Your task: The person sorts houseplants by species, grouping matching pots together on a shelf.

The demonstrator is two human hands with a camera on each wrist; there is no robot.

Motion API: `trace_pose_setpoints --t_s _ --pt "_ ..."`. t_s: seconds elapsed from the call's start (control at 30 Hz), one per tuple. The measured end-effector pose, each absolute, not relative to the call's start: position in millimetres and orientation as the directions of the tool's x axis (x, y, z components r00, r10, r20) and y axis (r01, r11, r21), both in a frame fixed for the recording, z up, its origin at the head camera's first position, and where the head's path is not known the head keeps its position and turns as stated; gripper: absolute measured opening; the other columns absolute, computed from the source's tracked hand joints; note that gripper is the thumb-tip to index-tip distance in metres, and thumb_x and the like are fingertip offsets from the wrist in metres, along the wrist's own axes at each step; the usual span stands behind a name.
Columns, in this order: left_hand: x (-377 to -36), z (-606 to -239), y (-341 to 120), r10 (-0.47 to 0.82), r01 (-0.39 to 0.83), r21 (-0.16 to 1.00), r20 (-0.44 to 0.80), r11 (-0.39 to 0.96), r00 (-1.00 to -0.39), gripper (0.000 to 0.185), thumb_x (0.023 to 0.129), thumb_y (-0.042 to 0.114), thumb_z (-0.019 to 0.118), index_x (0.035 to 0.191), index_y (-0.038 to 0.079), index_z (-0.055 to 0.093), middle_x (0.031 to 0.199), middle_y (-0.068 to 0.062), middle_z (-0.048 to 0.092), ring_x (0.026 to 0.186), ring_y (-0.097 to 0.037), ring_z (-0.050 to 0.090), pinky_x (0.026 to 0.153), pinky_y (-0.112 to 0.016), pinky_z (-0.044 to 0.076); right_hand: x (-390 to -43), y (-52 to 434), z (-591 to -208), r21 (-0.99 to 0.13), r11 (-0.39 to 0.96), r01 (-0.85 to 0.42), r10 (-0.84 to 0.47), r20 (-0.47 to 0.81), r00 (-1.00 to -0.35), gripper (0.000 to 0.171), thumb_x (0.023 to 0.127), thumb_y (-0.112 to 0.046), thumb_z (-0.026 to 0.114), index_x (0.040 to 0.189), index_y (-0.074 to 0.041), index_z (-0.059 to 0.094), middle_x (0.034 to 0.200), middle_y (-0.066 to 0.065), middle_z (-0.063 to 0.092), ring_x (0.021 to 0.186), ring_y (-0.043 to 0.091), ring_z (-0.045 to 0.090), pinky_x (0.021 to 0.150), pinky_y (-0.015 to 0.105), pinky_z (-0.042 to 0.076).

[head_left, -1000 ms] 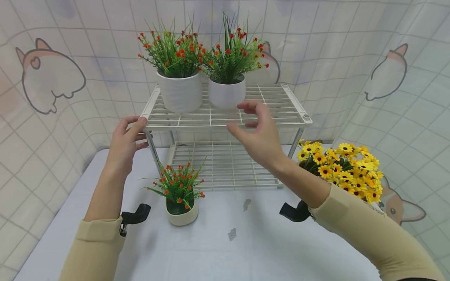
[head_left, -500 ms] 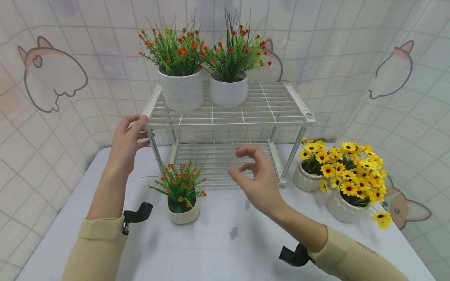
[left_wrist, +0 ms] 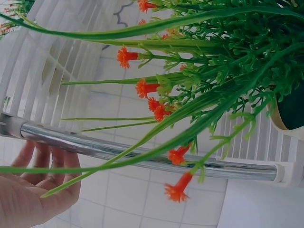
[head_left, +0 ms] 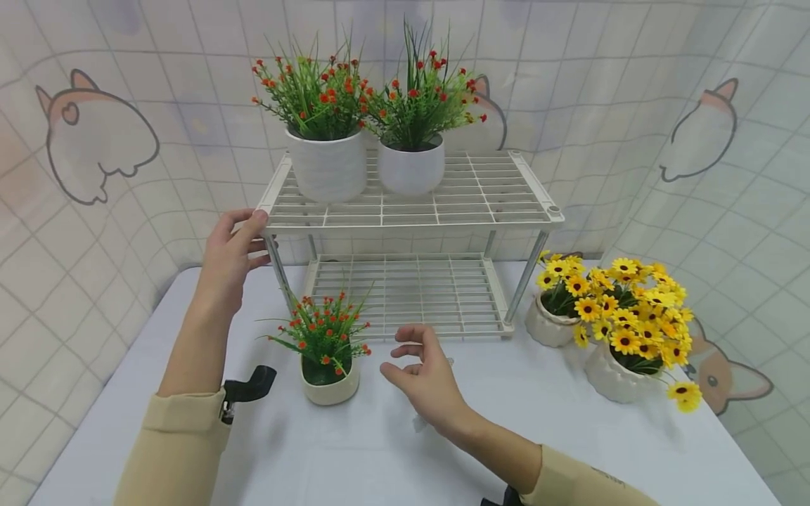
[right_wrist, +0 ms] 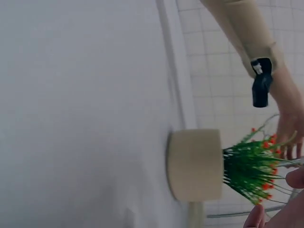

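Left hand point(head_left: 230, 256) gripping the near left corner of the white wire rack point(head_left: 500, 214), fingers curled over the top shelf's edge beside the chrome leg point(left_wrist: 142, 156). Right hand point(head_left: 425, 383) low over the table point(head_left: 538, 450), fingers loosely spread and holding nothing, just right of the small cream pot point(head_left: 330, 385) of red flowers, which stands on the table in front of the rack's left leg.

Could tip the small pot with a careless sideways sweep, being light and top-heavy by the look of it. Could also shake the rack through the left hand's hold and rock the two white pots point(head_left: 325, 167) on the top shelf's far left.

Open room on the bare lower shelf point(head_left: 411, 292) and the near table; crowded at right by the yellow flower pots point(head_left: 610, 379)
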State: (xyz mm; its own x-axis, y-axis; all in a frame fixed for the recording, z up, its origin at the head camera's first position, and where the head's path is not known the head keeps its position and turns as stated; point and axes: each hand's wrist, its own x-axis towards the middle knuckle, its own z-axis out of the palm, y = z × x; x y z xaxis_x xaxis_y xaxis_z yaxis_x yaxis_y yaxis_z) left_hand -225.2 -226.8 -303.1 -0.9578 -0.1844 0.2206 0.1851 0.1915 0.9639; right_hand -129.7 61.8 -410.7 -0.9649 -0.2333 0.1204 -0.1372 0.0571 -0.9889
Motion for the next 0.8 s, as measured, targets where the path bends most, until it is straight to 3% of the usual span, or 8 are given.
trace_pose_setpoints --t_s 0.27,0.57,0.8 --pt "-226 -304 -227 -0.189 0.19 0.959 0.231 0.211 -0.954 0.059 0.105 0.052 0.053 0.147 0.011 0.045 0.125 -0.007 0.058 0.112 -0.022 0.059 0.098 -0.043 0.047 -125 40 -439 -0.995 0.1 0.014 -0.228 -0.037 -0.973 0.063 0.085 -0.005 0.08 0.136 0.0 0.043 0.131 0.019 0.049 0.115 0.031 0.054 0.084 0.035 0.05" --pt "-226 -303 -225 -0.195 0.184 0.96 0.226 0.213 -0.954 0.058 0.105 0.052 0.052 0.146 0.011 0.046 0.124 -0.006 0.058 0.113 -0.022 0.059 0.099 -0.045 0.047 -132 9 -456 -0.983 0.183 -0.028 -0.251 -0.02 -0.968 0.07 0.08 -0.01 0.087 0.135 0.002 0.045 0.127 0.015 0.051 0.114 0.032 0.052 0.093 0.047 0.047" --pt "-225 -303 -225 -0.197 0.18 0.961 0.222 0.21 -0.955 0.059 0.105 0.051 0.052 0.146 0.01 0.045 0.125 -0.006 0.058 0.112 -0.021 0.059 0.099 -0.043 0.047 -140 -4 -462 -0.969 0.239 -0.057 -0.22 0.003 -0.975 0.07 0.079 -0.021 0.09 0.13 0.002 0.048 0.123 0.011 0.052 0.113 0.03 0.052 0.091 0.042 0.047"
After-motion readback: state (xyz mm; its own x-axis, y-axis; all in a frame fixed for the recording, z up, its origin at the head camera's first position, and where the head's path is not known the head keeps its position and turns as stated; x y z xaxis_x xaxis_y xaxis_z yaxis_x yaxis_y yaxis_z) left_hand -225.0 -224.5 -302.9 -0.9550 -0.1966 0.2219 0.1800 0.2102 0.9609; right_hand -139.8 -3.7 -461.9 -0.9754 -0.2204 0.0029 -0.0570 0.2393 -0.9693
